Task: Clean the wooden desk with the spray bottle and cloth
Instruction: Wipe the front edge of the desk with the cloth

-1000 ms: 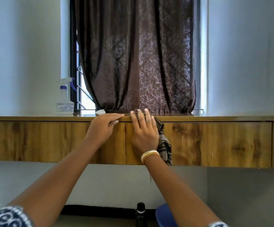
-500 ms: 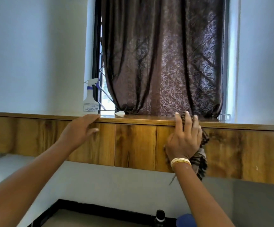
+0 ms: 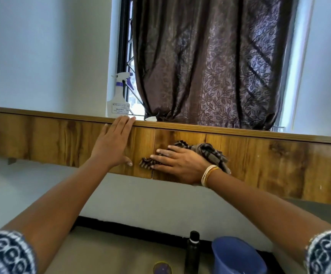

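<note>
The wooden desk [image 3: 269, 161] runs across the view, and I see its front panel from below. My right hand [image 3: 178, 164] lies flat on that panel and presses a dark checked cloth [image 3: 208, 151] against it, fingers pointing left. My left hand [image 3: 114, 143] rests open and flat on the panel just to the left, fingertips at the desk's top edge. A white spray bottle [image 3: 119, 99] with a purple trigger stands on the desk top right behind my left hand's fingertips.
A brown patterned curtain [image 3: 210, 62] hangs over the window behind the desk. On the floor below stand a black bottle [image 3: 192, 252], a blue bucket [image 3: 238, 256] and a small round lid [image 3: 162, 268]. White walls flank the window.
My right hand has slid the cloth down from the desk's top edge onto the front panel and turned sideways. My left hand now lies flat on the panel, and the view has tilted.
</note>
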`<state>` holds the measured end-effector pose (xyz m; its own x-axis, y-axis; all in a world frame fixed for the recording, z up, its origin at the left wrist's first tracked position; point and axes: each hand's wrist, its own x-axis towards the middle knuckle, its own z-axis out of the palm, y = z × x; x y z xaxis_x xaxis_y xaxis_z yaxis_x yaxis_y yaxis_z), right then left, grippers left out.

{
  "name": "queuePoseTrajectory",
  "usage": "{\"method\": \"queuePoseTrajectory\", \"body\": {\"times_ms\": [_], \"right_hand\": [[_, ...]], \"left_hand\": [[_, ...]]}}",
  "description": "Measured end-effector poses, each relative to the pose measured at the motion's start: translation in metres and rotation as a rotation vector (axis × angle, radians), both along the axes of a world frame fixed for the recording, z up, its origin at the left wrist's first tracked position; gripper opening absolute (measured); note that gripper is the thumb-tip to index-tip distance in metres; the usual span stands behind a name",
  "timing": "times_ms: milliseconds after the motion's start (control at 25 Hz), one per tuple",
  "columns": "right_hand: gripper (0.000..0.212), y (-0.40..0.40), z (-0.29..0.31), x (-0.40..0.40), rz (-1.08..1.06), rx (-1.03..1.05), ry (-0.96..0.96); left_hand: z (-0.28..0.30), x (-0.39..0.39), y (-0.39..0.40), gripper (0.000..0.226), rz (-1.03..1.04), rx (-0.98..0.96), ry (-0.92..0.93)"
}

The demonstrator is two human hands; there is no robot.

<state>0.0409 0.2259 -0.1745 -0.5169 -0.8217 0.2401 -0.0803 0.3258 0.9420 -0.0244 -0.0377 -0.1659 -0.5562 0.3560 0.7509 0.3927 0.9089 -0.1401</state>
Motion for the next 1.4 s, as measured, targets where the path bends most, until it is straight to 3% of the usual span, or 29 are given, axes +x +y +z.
{"method": "queuePoseTrajectory", "body": {"times_ms": [120,240,320,480,600,800,960,1080,1160,1200,1320,1400], "right_hand": [[0.053,0.024,0.044,0.016,0.007,-0.330,0.245],[0.053,0.014,0.028,0.015,0.046,-0.582,0.388],[0.053,0.005,-0.002,0.004,0.082,-0.532,0.328],[0.056,0.020,-0.059,0.015,0.003,-0.071,0.001],[0.058,0.024,-0.037,0.020,-0.002,0.005,-0.050],[0.043,0.004,0.044,0.001,0.102,-0.322,0.259],[0.048,-0.016,0.011,-0.008,0.107,-0.474,0.324],[0.057,-0.021,-0.029,-0.008,0.072,-0.173,0.112],[0.058,-0.019,-0.016,-0.009,0.068,0.018,-0.004],[0.055,-0.021,0.001,-0.010,0.076,0.011,0.022],[0.053,-0.040,0.054,-0.014,0.042,-0.336,0.230],[0.054,-0.059,0.058,-0.019,-0.010,-0.539,0.276]], "left_hand": [[-0.001,-0.002,0.003,0.144,0.020,0.011,0.004],[-0.001,0.000,0.001,0.144,0.019,0.008,-0.005],[-0.002,0.003,0.002,0.144,0.019,0.013,-0.008],[-0.001,0.010,0.005,0.145,0.043,0.020,-0.022],[0.002,0.011,0.005,0.145,0.055,0.021,-0.022],[0.002,0.013,0.004,0.144,0.053,0.043,-0.026],[0.001,0.014,0.001,0.144,0.023,0.087,-0.028],[0.001,0.011,-0.001,0.143,0.008,0.097,-0.018],[0.001,0.009,-0.004,0.141,0.001,0.118,-0.010],[0.001,0.008,-0.005,0.141,-0.002,0.123,-0.013],[-0.001,0.007,-0.005,0.142,-0.027,0.139,-0.018],[-0.002,0.008,-0.006,0.141,-0.038,0.147,-0.011]]}}
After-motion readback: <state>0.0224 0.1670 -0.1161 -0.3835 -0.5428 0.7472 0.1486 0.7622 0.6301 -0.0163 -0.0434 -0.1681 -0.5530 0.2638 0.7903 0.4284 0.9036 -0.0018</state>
